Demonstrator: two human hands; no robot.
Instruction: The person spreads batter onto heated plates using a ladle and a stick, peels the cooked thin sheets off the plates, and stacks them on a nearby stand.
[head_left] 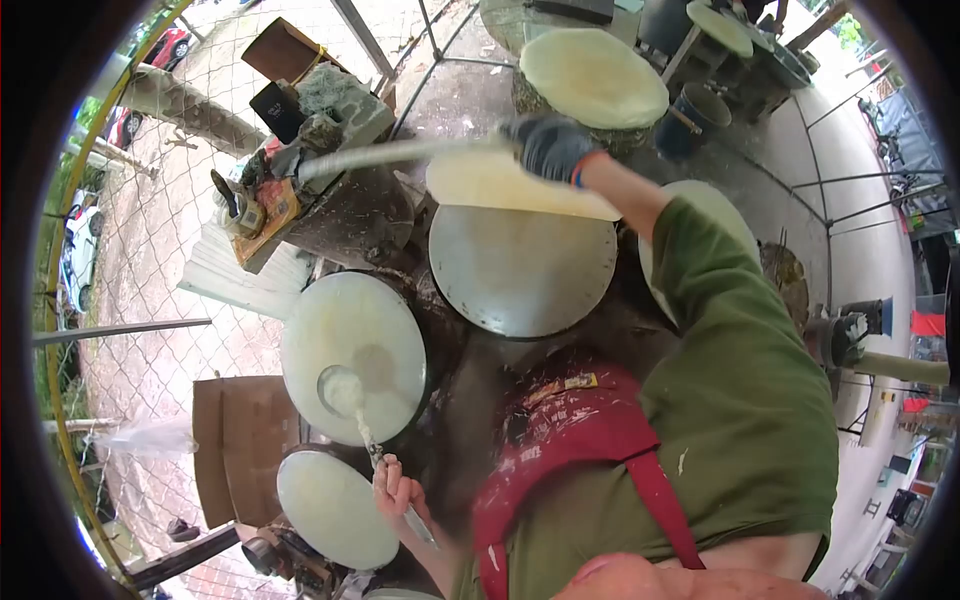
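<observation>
My right hand (550,147), in a dark glove, grips a long pale rod (390,155) that points left. A thin pale sheet (510,185) hangs from the rod just over the far edge of a round grey surface (522,270). My bare left hand (395,490) holds the handle of a ladle (345,390). The ladle's bowl rests on a round whitish surface (352,340), where a wet patch of batter spreads around it. I wear a green sleeve and a stained red apron.
Another pale round surface (335,508) lies near my left hand, and a cream disc (593,75) sits beyond the rod. A cluttered block with tools (300,190) stands at the left, cardboard (240,440) by a wire fence, and a dark bucket (695,120) at the back.
</observation>
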